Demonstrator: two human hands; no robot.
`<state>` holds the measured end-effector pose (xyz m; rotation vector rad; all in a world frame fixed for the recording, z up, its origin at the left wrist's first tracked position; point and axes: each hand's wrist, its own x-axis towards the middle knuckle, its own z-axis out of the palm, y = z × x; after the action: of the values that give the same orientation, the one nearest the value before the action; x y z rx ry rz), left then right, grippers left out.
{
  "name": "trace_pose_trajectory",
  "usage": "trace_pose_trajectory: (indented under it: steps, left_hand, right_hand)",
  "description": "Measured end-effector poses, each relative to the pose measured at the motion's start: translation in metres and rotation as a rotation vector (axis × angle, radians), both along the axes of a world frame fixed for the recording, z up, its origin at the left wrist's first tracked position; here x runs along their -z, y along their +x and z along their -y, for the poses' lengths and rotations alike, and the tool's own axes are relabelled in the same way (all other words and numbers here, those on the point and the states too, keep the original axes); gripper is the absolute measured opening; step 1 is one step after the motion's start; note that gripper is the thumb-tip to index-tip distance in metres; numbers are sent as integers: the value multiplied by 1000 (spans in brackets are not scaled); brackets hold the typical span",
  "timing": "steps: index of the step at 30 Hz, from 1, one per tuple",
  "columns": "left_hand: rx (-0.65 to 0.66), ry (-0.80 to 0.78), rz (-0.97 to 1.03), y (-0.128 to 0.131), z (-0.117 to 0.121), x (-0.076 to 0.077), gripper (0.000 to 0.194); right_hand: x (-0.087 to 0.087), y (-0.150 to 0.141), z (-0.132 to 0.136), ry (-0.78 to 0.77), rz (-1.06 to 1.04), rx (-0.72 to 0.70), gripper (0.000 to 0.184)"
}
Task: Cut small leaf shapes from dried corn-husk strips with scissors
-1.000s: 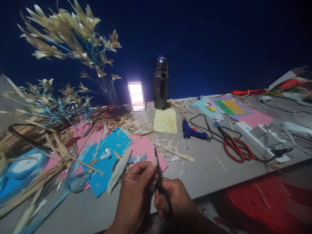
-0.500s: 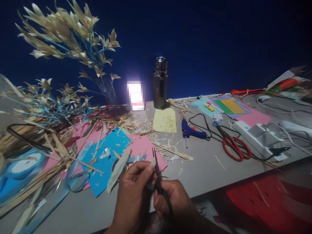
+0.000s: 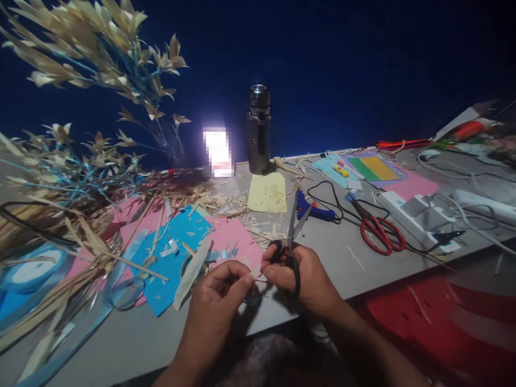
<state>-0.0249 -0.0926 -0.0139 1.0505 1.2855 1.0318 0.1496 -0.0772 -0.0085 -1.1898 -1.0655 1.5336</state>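
Note:
In the head view my left hand (image 3: 220, 303) is closed, thumb and forefinger pinching a small pale piece of what looks like dried husk (image 3: 256, 273). My right hand (image 3: 304, 277) grips black-handled scissors (image 3: 295, 236), their blades pointing up and away from me and spread apart. The right thumb and a fingertip are at the other side of the pale piece; whether they pinch it I cannot tell. A wider pale husk strip (image 3: 194, 273) lies left of my left hand, over blue paper (image 3: 177, 252) and pink paper (image 3: 237, 239).
A dark flask (image 3: 258, 134) stands at the back beside a glowing, pixelated screen (image 3: 218, 153). Right are a blue glue gun (image 3: 316, 210), red-handled scissors (image 3: 381, 231) and a power strip (image 3: 415, 220). Left are blue ribbon (image 3: 36, 266) and husk flowers (image 3: 97, 48). Scraps litter the table.
The scissors have moved away from the pale piece, to the right and up, and their blades have spread. My right fingers have come close to the piece. The view has shifted slightly.

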Motion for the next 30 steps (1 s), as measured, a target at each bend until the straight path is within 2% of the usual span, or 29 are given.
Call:
trace_pose_trajectory:
  steps: [4, 8, 10, 16, 20, 23, 25, 27, 28, 30]
  left_hand:
    - [76, -17, 25, -1, 1, -1, 23]
    - [57, -148, 350, 5, 4, -1, 28]
    - [61, -179, 452, 9, 4, -1, 34]
    - [136, -122, 388, 15, -2, 4, 23]
    - [255, -104, 594, 16, -6, 12, 23]
    - [285, -135, 766, 16, -7, 11, 24]
    - [278, -165, 841, 16, -8, 9, 32]
    - [265, -178, 853, 15, -8, 9, 44]
    - [248, -178, 831, 15, -8, 10, 42]
    - [208, -183, 756, 16, -6, 11, 26]
  right_hand:
    - [-6, 4, -5, 1, -12, -93, 21]
    - [3, -2, -1, 34, -116, -11, 22]
    - [8, -5, 1, 33, -161, 24, 23]
    - [16, -12, 4, 52, -328, 0, 19]
    - [20, -19, 8, 21, -471, 47, 26]
    - [21, -22, 6, 0, -557, 71, 28]
    - [21, -23, 3, -22, -586, 83, 27]
    - [21, -24, 1, -37, -584, 88, 27]
    - [21, -25, 0, -40, -577, 91, 27]
    - [22, -27, 0, -40, -559, 86, 27]
